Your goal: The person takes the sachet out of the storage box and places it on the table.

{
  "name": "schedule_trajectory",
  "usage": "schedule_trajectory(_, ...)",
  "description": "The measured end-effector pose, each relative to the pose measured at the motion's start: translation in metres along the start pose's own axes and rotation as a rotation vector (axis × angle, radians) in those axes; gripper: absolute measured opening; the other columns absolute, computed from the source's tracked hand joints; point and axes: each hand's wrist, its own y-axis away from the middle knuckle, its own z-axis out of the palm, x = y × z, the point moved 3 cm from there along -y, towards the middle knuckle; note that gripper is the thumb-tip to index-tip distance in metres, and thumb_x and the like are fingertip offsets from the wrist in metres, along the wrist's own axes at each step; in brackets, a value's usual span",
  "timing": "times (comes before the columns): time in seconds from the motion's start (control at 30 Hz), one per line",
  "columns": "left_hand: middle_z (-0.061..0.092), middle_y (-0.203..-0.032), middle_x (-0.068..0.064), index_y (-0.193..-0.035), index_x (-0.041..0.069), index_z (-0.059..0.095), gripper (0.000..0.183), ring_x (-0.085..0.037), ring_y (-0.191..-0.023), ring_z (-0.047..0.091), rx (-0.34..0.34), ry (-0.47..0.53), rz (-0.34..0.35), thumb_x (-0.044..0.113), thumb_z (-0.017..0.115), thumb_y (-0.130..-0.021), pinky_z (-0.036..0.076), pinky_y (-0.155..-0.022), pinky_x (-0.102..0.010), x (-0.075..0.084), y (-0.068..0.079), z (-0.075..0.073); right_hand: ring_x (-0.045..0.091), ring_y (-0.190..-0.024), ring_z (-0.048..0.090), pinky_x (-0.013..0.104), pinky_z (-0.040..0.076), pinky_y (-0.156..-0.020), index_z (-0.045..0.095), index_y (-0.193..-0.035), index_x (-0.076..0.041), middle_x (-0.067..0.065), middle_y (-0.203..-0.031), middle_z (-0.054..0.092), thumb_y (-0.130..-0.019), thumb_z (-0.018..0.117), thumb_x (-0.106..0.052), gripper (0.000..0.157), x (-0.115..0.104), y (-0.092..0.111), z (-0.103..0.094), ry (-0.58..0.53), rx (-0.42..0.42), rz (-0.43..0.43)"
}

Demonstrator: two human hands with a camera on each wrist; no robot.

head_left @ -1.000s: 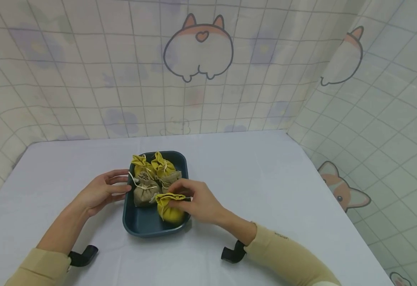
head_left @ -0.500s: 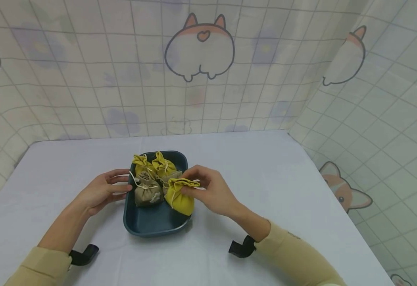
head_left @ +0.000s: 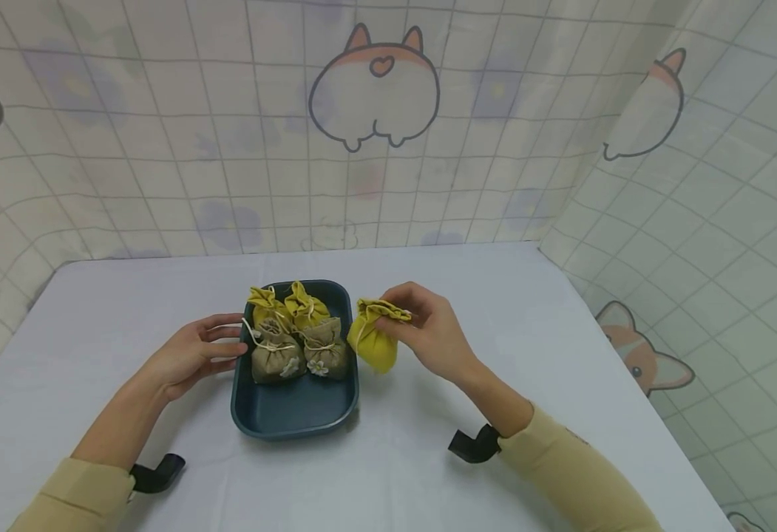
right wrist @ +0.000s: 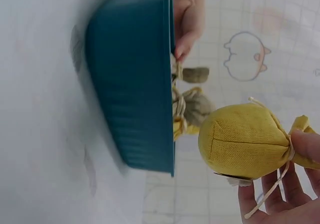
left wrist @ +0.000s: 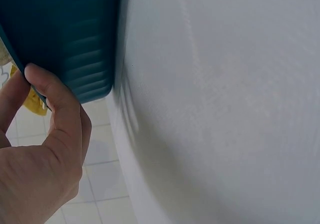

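Right hand (head_left: 431,329) holding a yellow pouch (head_left: 375,343) just beside the tray (head_left: 288,406)

Head view: the right hand is pinching the yellow pouch near its gathered top, thumb and fingers closing on the cloth. The pouch is hanging above the white table (head_left: 508,318), just off the tray's right side. The left hand (head_left: 185,360) is holding the tray's left rim, its fingers lying slightly apart. Inside, two more yellow pouches (head_left: 311,312) are sitting at the far end, and two beige pouches (head_left: 275,362) bearing white flowers are sitting side by side in front of them. A curtain (head_left: 375,192) printed with grid lines and cartoon dogs is hanging behind.

Left wrist view: the left hand is gripping the rim with a digit on either side, and the tray's ribbed outer wall is showing. A scrap of yellow cloth is peeking past the fingers.

Right wrist view: the right hand is gripping the pouch at its tied neck, a pale cord dangling loose. The pouch's rounded base is pointing toward the tray, apart from its wall. The left hand is showing beyond the rim, near a beige pouch's top.
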Motion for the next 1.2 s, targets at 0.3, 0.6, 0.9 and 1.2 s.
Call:
schedule_trajectory(0.3,0.034,-0.154,-0.027,-0.16,-0.002,0.021,0.081,-0.012,-0.106,0.062,-0.003,0.009,0.004,0.011,0.071,-0.098,0.055,-0.088,-0.033,-0.002,-0.001,-0.001,0.025,-0.108,0.065,0.036,0.056,-0.093,0.065,-0.113,0.001,0.012,-0.114,0.067,-0.092,0.073,0.005,0.023,0.019,-0.006,-0.03,0.027,0.116,0.056)
schedule_trajectory(0.6,0.035,-0.153,-0.027,-0.16,-0.002,0.021,0.081,-0.011,-0.106,0.062,-0.001,0.014,0.007,0.011,0.072,-0.098,0.055,-0.089,-0.033,-0.002,-0.001,0.0,0.025,-0.113,0.062,0.03,0.054,-0.092,0.062,-0.115,0.004,0.015,-0.119,0.066,-0.094,0.074,0.0,0.024,0.043,-0.012,-0.053,0.052,0.234,0.156)
schedule_trajectory(0.9,0.035,-0.153,-0.027,-0.16,-0.003,0.021,0.082,-0.012,-0.106,0.062,0.009,-0.003,0.01,0.01,0.072,-0.098,0.055,-0.089,-0.033,0.0,0.0,0.001,0.024,-0.118,0.059,0.024,0.05,-0.091,0.061,-0.118,0.004,0.015,-0.123,0.065,-0.094,0.074,-0.003,0.028,0.068,-0.021,-0.073,0.107,0.32,0.251)
schedule_trajectory(1.2,0.037,-0.151,-0.026,-0.16,-0.002,0.022,0.08,-0.014,-0.106,0.063,0.004,0.007,0.018,0.009,0.071,-0.098,0.055,-0.089,-0.034,-0.002,0.0,0.0,0.027,-0.118,0.058,0.026,0.048,-0.091,0.061,-0.119,0.004,0.017,-0.123,0.064,-0.094,0.075,-0.006,0.03,0.092,-0.029,-0.089,0.195,0.397,0.322)
